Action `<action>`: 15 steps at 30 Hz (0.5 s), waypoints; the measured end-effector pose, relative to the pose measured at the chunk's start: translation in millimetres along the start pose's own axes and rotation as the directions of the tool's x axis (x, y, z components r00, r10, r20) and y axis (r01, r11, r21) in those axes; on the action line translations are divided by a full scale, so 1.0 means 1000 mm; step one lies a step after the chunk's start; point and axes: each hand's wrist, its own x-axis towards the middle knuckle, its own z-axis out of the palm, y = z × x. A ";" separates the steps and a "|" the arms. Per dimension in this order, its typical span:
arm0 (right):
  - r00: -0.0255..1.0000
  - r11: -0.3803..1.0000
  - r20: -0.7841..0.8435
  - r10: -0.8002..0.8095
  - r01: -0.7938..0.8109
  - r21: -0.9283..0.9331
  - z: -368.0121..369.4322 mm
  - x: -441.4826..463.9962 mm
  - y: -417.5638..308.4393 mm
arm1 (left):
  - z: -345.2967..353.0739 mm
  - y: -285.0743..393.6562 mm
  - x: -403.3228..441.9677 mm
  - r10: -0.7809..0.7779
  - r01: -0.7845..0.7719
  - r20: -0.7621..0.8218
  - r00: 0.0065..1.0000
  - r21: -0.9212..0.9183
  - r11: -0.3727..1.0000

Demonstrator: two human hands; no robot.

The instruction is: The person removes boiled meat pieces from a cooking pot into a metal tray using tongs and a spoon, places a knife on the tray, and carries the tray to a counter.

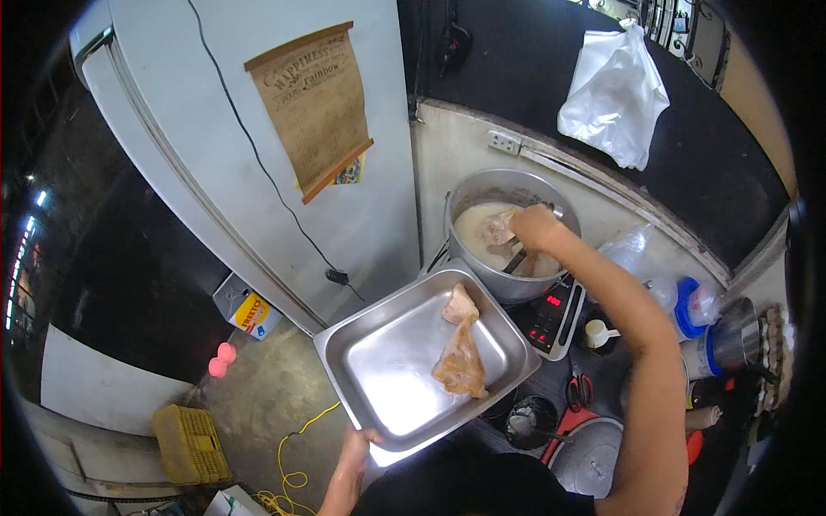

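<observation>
My left hand (pixel 354 453) grips the near left corner of a deep rectangular steel tray (pixel 366 378), which is held tilted beside the pot. Inside the tray lie two pieces of chicken: a small chunk (pixel 460 305) and a longer leg piece (pixel 462 365). Over the large aluminium pot (pixel 482 185), my right hand (pixel 535 229) is closed on what looks like a pair of tongs (pixel 515 261). A pale chicken piece (pixel 496 227) shows at the tongs, just at the cloudy liquid in the pot. My fingers partly hide the tongs.
An induction cooker (pixel 551 322) with lit red digits sits under the pot. Scissors (pixel 579 391), a lidded pot (pixel 587 456), a dark cup (pixel 531 421) and a white scoop (pixel 600 333) crowd the counter. A fridge (pixel 198 112) stands left; a yellow crate (pixel 191 443) is on the floor.
</observation>
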 end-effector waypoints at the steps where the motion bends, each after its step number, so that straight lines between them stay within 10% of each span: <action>1: 0.999 0.999 0.026 0.037 -0.036 -0.007 -0.002 0.000 0.004 | 0.000 -0.001 0.000 0.007 -0.007 -0.020 1.000 -0.007 1.000; 13: 0.988 0.984 -0.146 -0.046 0.019 -0.178 0.021 -0.014 -0.022 | 0.000 0.000 0.000 0.004 -0.003 0.025 1.000 -0.049 0.999; 15: 0.999 0.994 0.042 -0.026 0.031 -0.102 -0.002 -0.014 -0.027 | -0.011 -0.021 0.017 0.053 -0.046 0.061 0.997 -0.104 0.994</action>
